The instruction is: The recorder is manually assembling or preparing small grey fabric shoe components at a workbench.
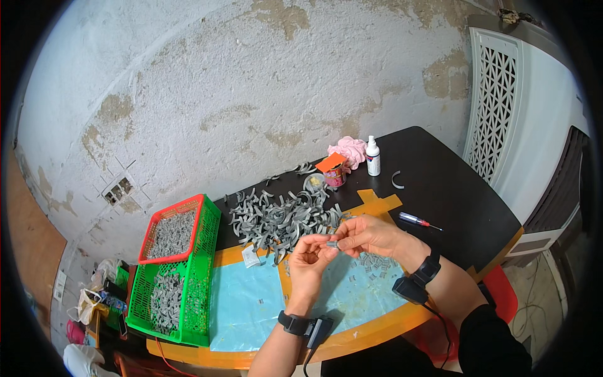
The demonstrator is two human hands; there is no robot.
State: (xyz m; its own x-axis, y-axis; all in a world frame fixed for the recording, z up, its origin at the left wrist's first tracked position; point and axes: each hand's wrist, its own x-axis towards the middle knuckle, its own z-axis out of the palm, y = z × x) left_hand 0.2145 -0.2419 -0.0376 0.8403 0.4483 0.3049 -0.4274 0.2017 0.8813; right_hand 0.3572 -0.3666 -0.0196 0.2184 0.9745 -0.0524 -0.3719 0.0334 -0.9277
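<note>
My left hand (310,260) and my right hand (374,236) meet over the near middle of the table. Their fingertips pinch a small grey piece (332,244) between them; its exact kind is too small to make out. Just beyond my hands lies a heap of grey curved strips (276,217). Under and beside my right hand, many small grey pieces (377,264) are scattered on a light blue sheet (245,308), which is edged with orange-brown tape. Both wrists wear black straps with small boxes and cables.
At left, a red basket (202,202) of grey pieces rests on a green basket (200,308) holding more. Behind the heap stand a tin with an orange card (336,176), a pink cloth (349,149) and a white bottle (373,157). A screwdriver (418,220) lies at right.
</note>
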